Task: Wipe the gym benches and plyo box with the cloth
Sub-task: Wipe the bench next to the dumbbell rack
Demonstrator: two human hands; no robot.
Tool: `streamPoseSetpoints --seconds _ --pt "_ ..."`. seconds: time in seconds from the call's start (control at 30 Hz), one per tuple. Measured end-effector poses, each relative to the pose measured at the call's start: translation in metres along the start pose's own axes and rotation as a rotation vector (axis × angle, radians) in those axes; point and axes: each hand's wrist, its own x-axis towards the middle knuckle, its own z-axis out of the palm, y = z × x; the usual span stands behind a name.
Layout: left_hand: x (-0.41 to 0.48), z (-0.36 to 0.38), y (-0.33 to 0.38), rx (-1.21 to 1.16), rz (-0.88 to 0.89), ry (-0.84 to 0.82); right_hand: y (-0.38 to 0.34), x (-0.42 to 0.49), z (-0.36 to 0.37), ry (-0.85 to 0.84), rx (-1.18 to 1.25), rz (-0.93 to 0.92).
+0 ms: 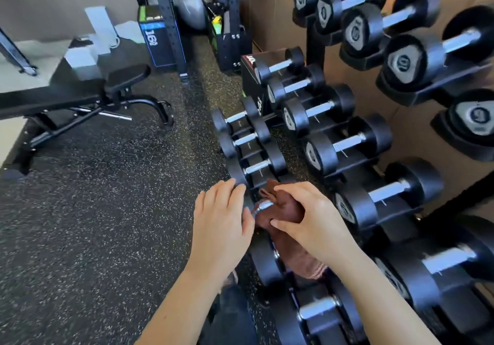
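At the dumbbell rack (398,220), the right grip (312,221) squeezes the cloth (286,212) mid-bunch; it looks soft and light. The left grip (222,219) is loose, empty.

A gym: dumbbell rack (374,131), weight bench (80,91), speckled rubber floor (93,224).

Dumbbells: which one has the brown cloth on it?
The dumbbell under the right hand: the brown cloth covers its handle, while the others' handles are bare.
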Motion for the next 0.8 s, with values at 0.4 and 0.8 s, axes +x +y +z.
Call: streamPoseSetpoints --seconds 0.4,0.8 --pt "0.231 -0.003 -0.197 0.057 -0.099 0.108 -0.077 0.312 0.074 -0.062 0.017 -0.101" --pt "0.327 -0.004 -0.302 0.091 -0.19 0.173 -0.112 0.462 0.129 -0.127 0.06 -0.136"
